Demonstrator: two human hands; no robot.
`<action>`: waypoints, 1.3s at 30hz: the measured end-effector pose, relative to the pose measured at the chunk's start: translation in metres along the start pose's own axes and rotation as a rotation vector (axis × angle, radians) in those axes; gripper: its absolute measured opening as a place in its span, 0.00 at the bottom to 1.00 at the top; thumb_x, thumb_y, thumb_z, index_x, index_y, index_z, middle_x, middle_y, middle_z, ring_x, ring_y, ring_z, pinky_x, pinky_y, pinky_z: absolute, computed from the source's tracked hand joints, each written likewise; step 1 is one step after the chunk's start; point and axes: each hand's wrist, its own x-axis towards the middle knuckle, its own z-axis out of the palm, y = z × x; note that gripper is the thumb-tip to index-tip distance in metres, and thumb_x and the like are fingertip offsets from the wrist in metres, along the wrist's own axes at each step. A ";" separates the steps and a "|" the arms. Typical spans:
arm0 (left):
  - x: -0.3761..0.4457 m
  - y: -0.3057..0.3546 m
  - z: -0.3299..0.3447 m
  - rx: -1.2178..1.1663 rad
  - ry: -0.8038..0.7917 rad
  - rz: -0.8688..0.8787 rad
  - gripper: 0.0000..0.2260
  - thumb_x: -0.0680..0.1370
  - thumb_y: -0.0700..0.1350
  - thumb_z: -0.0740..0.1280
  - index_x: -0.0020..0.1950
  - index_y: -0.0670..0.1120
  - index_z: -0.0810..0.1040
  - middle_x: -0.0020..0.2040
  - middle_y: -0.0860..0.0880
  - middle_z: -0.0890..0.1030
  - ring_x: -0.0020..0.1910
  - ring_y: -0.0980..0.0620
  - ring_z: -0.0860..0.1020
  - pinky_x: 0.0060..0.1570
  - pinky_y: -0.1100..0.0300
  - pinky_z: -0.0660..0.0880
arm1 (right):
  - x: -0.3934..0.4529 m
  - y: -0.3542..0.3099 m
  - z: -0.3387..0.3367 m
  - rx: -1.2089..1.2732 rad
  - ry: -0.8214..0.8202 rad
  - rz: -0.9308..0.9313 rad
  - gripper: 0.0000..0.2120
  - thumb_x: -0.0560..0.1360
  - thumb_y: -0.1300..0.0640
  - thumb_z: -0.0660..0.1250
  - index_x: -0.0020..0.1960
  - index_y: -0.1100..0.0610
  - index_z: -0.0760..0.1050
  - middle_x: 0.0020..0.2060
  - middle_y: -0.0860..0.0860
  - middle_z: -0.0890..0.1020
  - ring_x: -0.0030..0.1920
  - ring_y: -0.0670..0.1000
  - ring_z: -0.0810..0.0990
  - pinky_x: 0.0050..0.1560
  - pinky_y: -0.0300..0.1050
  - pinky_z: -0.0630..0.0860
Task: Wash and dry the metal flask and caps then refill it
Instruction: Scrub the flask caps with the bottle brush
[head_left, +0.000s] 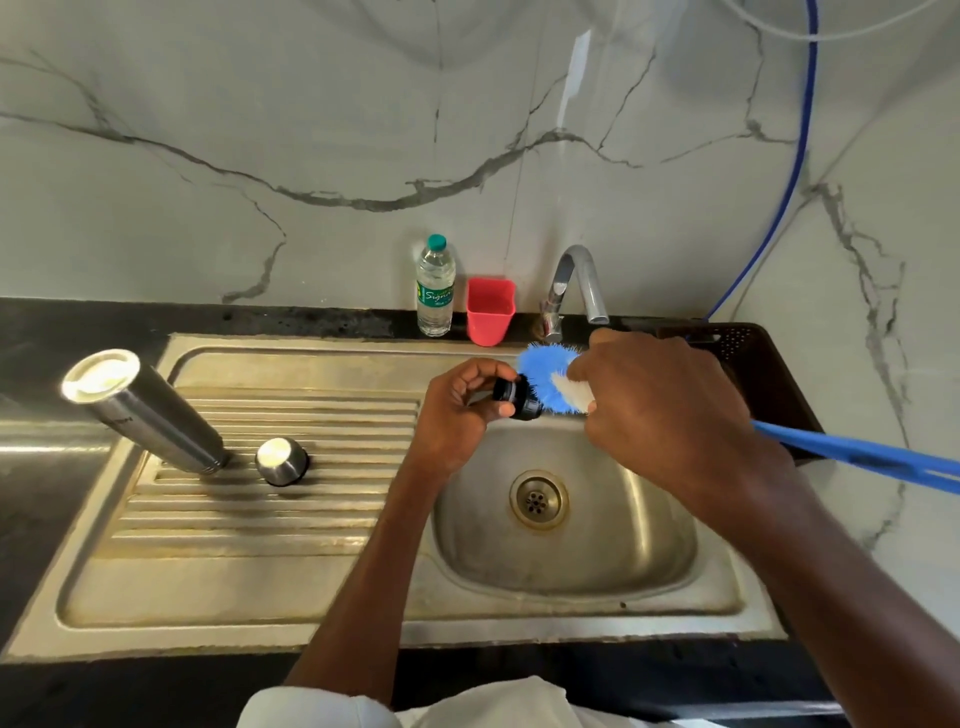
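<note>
Left hand pinches the black inner cap; right hand grips the brush, scrubbing. Flask and steel cap drain, apparently washed; drying, refilling remain.

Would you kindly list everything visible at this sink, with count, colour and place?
metal flask: 1, silver, upside down on drainboard
metal cap: 1, silver, drainboard, right of flask
inner cap: 1, black, in left hand
bottle brush: 1, blue and white, against inner cap
water bottle: 1, clear, green cap, behind sink
cup: 1, red, beside bottle
tap: 1, chrome, behind basin
basket: 1, dark brown, right of basin
sink: 1, steel
left hand: holds inner cap
right hand: grips brush
</note>
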 end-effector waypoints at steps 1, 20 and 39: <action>0.000 0.003 0.000 -0.047 -0.027 0.002 0.20 0.71 0.24 0.72 0.56 0.43 0.84 0.56 0.46 0.87 0.60 0.48 0.85 0.63 0.48 0.81 | 0.003 0.000 -0.002 0.005 0.007 0.005 0.17 0.76 0.51 0.68 0.65 0.48 0.78 0.55 0.48 0.80 0.53 0.56 0.82 0.44 0.46 0.70; -0.004 -0.002 0.050 -0.713 0.322 -0.241 0.18 0.78 0.25 0.67 0.64 0.39 0.81 0.54 0.44 0.88 0.57 0.45 0.84 0.56 0.55 0.83 | 0.024 0.004 0.128 1.986 -0.236 0.700 0.06 0.82 0.63 0.63 0.57 0.55 0.76 0.37 0.52 0.74 0.22 0.41 0.62 0.18 0.35 0.59; -0.006 -0.021 0.017 0.036 0.388 0.039 0.17 0.71 0.24 0.73 0.57 0.36 0.81 0.54 0.43 0.87 0.54 0.53 0.85 0.54 0.62 0.80 | -0.015 0.000 0.124 2.694 -0.656 0.777 0.17 0.77 0.63 0.62 0.65 0.62 0.68 0.37 0.56 0.71 0.21 0.44 0.64 0.16 0.33 0.63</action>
